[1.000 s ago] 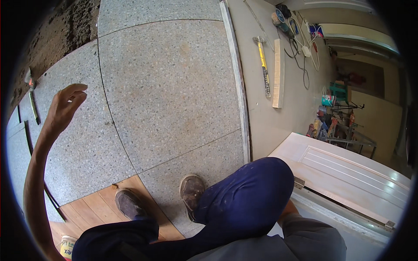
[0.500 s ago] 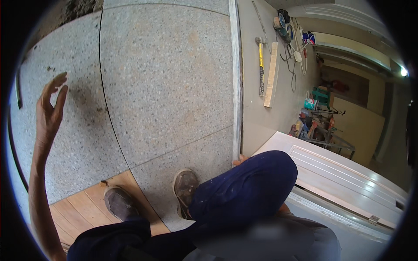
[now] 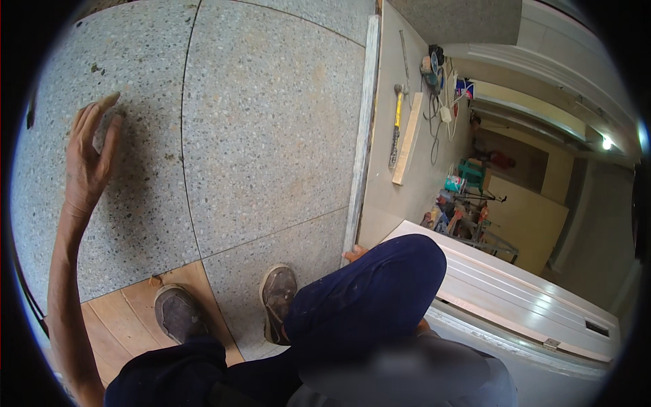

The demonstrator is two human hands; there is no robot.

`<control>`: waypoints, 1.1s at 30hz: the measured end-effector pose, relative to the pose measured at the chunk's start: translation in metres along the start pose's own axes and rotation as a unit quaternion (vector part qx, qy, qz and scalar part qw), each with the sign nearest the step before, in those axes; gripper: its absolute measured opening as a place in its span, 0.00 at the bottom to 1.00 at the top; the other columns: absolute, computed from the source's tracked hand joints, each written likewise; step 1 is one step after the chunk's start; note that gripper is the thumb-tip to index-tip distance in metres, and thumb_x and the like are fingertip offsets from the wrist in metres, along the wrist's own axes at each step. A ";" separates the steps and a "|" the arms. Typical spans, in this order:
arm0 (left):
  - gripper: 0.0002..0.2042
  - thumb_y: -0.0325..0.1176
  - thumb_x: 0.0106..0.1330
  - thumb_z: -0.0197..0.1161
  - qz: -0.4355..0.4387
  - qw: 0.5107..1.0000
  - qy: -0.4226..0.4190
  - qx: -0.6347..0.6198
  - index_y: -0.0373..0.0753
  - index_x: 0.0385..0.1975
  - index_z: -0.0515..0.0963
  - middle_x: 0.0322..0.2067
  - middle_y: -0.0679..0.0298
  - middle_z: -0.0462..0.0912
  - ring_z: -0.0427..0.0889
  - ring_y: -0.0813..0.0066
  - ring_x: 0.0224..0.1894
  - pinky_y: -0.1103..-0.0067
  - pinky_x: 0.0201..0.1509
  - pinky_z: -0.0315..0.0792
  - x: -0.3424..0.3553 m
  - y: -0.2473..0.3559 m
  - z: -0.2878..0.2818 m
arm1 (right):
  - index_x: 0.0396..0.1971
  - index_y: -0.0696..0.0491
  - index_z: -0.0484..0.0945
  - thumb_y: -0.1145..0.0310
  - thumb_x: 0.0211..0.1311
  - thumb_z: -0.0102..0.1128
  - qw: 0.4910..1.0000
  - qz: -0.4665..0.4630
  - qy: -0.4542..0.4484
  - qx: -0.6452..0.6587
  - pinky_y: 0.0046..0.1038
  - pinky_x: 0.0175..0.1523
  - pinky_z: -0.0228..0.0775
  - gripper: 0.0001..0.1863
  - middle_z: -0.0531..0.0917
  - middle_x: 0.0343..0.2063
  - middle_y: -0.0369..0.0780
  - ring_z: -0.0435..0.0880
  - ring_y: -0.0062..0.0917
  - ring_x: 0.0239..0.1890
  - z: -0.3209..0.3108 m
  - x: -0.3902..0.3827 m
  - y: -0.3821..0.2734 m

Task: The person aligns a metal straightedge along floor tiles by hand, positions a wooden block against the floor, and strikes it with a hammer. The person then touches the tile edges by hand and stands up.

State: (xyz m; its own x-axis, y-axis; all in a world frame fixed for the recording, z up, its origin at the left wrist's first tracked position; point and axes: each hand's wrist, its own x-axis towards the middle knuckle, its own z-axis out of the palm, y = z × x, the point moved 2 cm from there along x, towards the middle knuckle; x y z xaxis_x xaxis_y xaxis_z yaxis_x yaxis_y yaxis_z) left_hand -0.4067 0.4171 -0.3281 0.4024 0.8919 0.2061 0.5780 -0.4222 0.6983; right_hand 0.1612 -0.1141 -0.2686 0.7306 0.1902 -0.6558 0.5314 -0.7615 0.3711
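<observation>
My left hand (image 3: 92,146) reaches over a speckled stone tile (image 3: 122,224), fingers apart and slightly bent, nothing in them, their shadow falling beside them; contact with the tile is unclear. My right hand (image 3: 354,254) mostly hides behind my raised knee (image 3: 373,285); a few fingertips touch the lower end of a long whitish strip (image 3: 363,129) along the tiles' right edge, their grip unclear. My feet rest on wooden planks (image 3: 119,319) and on stone tile.
Right of the strip lie a yellow-handled hammer (image 3: 397,108), a timber piece (image 3: 407,139), a power tool (image 3: 431,71) and cords. A bucket (image 3: 454,183) stands among assorted tools farther right. A white panelled door (image 3: 508,292) is at the lower right.
My left hand has moved forward over the tile, its fingers spreading. My right fingertips have appeared beside my knee at the whitish strip. The view has shifted.
</observation>
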 end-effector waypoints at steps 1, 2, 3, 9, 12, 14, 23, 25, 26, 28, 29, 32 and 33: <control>0.16 0.29 0.68 0.57 0.002 1.000 0.000 0.012 0.36 0.56 0.75 0.51 0.53 0.79 0.74 0.56 0.57 0.64 0.65 0.65 -0.002 0.000 -0.002 | 0.47 0.58 0.79 0.45 0.53 0.66 1.000 -0.002 0.005 0.002 0.38 0.49 0.72 0.32 0.85 0.39 0.52 0.84 0.41 0.44 -0.001 -0.001 -0.002; 0.16 0.29 0.68 0.57 0.000 1.000 0.005 0.012 0.36 0.56 0.75 0.51 0.53 0.79 0.74 0.56 0.57 0.64 0.65 0.65 -0.004 0.001 -0.004 | 0.47 0.58 0.79 0.45 0.53 0.66 1.000 -0.004 0.011 0.005 0.38 0.49 0.72 0.32 0.85 0.39 0.52 0.84 0.40 0.44 -0.002 -0.002 -0.004; 0.16 0.29 0.68 0.57 0.000 1.000 0.008 0.021 0.36 0.56 0.75 0.51 0.53 0.79 0.74 0.56 0.58 0.64 0.66 0.65 -0.007 0.001 -0.007 | 0.47 0.58 0.79 0.45 0.53 0.66 1.000 -0.007 0.015 0.008 0.39 0.49 0.72 0.31 0.85 0.39 0.52 0.84 0.40 0.45 -0.004 -0.003 -0.008; 0.18 0.26 0.66 0.60 0.017 0.998 0.011 0.056 0.36 0.56 0.74 0.51 0.52 0.78 0.72 0.55 0.59 0.63 0.66 0.64 -0.012 0.007 -0.011 | 0.47 0.58 0.80 0.47 0.54 0.66 0.998 -0.017 0.038 0.038 0.39 0.49 0.72 0.30 0.85 0.38 0.52 0.84 0.40 0.45 -0.016 -0.007 -0.027; 0.18 0.25 0.65 0.60 0.027 0.998 0.015 0.058 0.37 0.56 0.74 0.51 0.52 0.78 0.72 0.55 0.59 0.63 0.66 0.65 -0.009 0.011 -0.010 | 0.47 0.58 0.80 0.48 0.54 0.66 0.997 -0.020 0.046 0.058 0.39 0.49 0.72 0.30 0.85 0.38 0.52 0.84 0.39 0.45 -0.023 -0.006 -0.037; 0.19 0.24 0.65 0.60 0.030 0.998 0.018 0.053 0.37 0.57 0.74 0.52 0.52 0.78 0.72 0.56 0.59 0.63 0.66 0.65 -0.010 0.018 -0.009 | 0.47 0.58 0.80 0.48 0.54 0.66 0.997 -0.024 0.048 0.064 0.39 0.49 0.72 0.30 0.85 0.38 0.52 0.84 0.39 0.45 -0.025 -0.004 -0.045; 0.21 0.22 0.61 0.60 0.087 0.996 -0.027 -0.006 0.33 0.56 0.72 0.52 0.50 0.76 0.71 0.52 0.58 0.61 0.65 0.64 -0.012 0.063 0.018 | 0.30 0.62 0.78 0.58 0.52 0.66 0.968 -0.131 0.164 0.137 0.37 0.39 0.71 0.19 0.82 0.24 0.52 0.83 0.42 0.31 -0.094 0.032 -0.098; 0.20 0.22 0.60 0.60 0.091 0.995 -0.042 -0.011 0.32 0.55 0.72 0.51 0.50 0.76 0.71 0.51 0.58 0.61 0.65 0.64 -0.014 0.069 0.016 | 0.31 0.62 0.77 0.58 0.52 0.66 0.964 -0.155 0.198 0.092 0.38 0.36 0.70 0.20 0.81 0.24 0.51 0.81 0.40 0.27 -0.124 0.030 -0.137; 0.20 0.22 0.60 0.60 0.094 0.995 -0.038 -0.011 0.32 0.55 0.72 0.51 0.50 0.76 0.71 0.51 0.58 0.61 0.65 0.64 -0.011 0.071 0.018 | 0.31 0.62 0.77 0.58 0.52 0.66 0.962 -0.155 0.203 0.094 0.38 0.36 0.70 0.20 0.81 0.24 0.51 0.81 0.40 0.27 -0.132 0.033 -0.141; 0.20 0.22 0.60 0.60 0.098 0.994 -0.045 -0.019 0.31 0.55 0.72 0.51 0.50 0.76 0.71 0.52 0.57 0.61 0.64 0.64 -0.009 0.073 0.017 | 0.34 0.62 0.78 0.58 0.53 0.66 0.921 -0.230 0.239 0.203 0.37 0.37 0.71 0.20 0.82 0.25 0.51 0.82 0.41 0.29 -0.144 0.038 -0.153; 0.20 0.22 0.60 0.60 0.103 0.994 -0.035 -0.016 0.31 0.54 0.72 0.51 0.49 0.76 0.71 0.51 0.57 0.60 0.64 0.64 -0.011 0.071 0.016 | 0.34 0.62 0.78 0.58 0.53 0.66 0.919 -0.235 0.240 0.207 0.37 0.37 0.71 0.20 0.82 0.25 0.51 0.82 0.41 0.29 -0.143 0.033 -0.154; 0.20 0.22 0.59 0.61 0.098 0.995 -0.017 -0.005 0.31 0.54 0.73 0.50 0.48 0.76 0.71 0.50 0.57 0.60 0.63 0.65 -0.013 0.071 0.015 | 0.38 0.62 0.79 0.58 0.52 0.67 0.950 -0.203 0.212 0.110 0.38 0.40 0.72 0.22 0.83 0.28 0.53 0.85 0.43 0.33 -0.108 0.020 -0.119; 0.20 0.23 0.59 0.61 0.095 0.995 -0.008 -0.026 0.31 0.53 0.73 0.49 0.48 0.76 0.72 0.49 0.56 0.61 0.63 0.65 -0.007 0.076 0.016 | 0.38 0.62 0.80 0.58 0.52 0.67 0.947 -0.191 0.237 0.098 0.38 0.41 0.73 0.21 0.84 0.28 0.53 0.85 0.43 0.35 -0.104 0.032 -0.098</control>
State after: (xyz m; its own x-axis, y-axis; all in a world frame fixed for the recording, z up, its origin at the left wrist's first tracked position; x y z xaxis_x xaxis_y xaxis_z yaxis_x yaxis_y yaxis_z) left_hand -0.3540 0.3764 -0.2874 0.5125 0.7944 0.3261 0.4528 -0.5726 0.6834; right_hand 0.1767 0.0309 -0.2575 0.6361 0.6968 -0.3314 0.7401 -0.6725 0.0067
